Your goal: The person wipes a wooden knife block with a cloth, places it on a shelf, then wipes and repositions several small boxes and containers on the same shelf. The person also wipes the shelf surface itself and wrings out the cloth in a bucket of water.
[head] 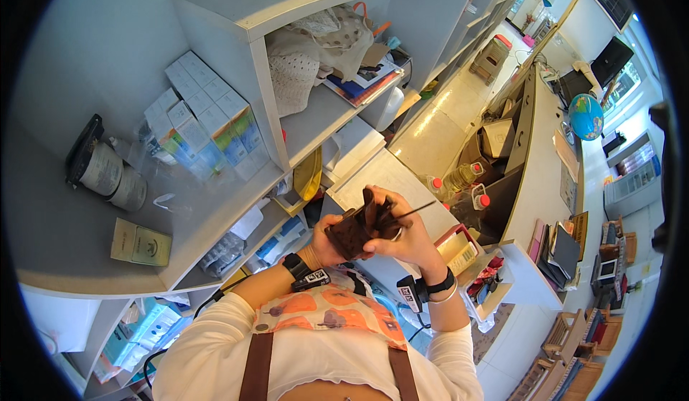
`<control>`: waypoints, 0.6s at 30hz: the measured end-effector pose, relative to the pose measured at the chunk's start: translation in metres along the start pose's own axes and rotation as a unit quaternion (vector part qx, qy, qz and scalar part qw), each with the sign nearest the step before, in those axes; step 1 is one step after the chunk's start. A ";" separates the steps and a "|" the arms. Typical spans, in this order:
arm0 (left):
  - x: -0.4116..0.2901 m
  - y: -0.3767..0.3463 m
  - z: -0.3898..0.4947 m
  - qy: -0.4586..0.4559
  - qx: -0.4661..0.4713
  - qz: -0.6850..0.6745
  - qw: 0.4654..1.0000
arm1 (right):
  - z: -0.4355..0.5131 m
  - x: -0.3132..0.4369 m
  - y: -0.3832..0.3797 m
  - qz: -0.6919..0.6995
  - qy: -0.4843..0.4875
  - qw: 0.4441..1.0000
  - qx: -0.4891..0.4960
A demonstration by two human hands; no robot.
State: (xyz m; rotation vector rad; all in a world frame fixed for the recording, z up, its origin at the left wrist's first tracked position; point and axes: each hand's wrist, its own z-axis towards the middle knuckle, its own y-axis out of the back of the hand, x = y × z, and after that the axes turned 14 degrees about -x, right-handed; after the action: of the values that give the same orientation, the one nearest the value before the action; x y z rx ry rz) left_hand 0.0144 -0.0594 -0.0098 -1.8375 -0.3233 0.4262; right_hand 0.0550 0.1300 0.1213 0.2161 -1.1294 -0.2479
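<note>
A dark brown box-like object (352, 235) with loose dark flaps or strips at its top is held between my two hands, in front of my chest. My left hand (325, 242) grips its lower left side. My right hand (406, 239) is wrapped around its right side, fingers among the dark strips. A thin dark stick or strip (415, 210) points out to the upper right past my right fingers. The object's exact kind cannot be told. Both wrists wear black bands with small printed-code tags, and cables run from them.
On the left shelf stand stacked cartons (207, 116), stacked jars (110, 177) and a small box (141, 243). Fabric (307, 51) and papers fill a cubby ahead. Red-capped bottles (463, 177) stand on the floor; an open drawer (498, 288) and a counter with a globe (586, 117) are at right.
</note>
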 end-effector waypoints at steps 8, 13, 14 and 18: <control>-0.008 0.001 0.000 -0.015 -0.033 -0.003 0.999 | 0.004 0.010 -0.004 0.082 -0.085 0.993 0.022; -0.013 -0.010 -0.003 0.033 0.061 -0.047 0.997 | 0.014 0.011 0.017 0.203 -0.116 0.972 0.034; -0.013 -0.013 -0.004 0.050 0.098 -0.060 0.992 | 0.016 0.009 0.020 0.194 -0.107 0.974 0.035; -0.012 -0.024 -0.005 0.064 0.155 -0.103 0.980 | 0.014 0.002 0.020 0.109 -0.080 0.988 0.073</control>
State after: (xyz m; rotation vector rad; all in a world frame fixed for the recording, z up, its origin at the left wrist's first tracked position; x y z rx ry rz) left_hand 0.0059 -0.0614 0.0157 -1.5005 -0.3357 0.2007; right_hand 0.0445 0.1477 0.1349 0.2027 -1.3211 0.0128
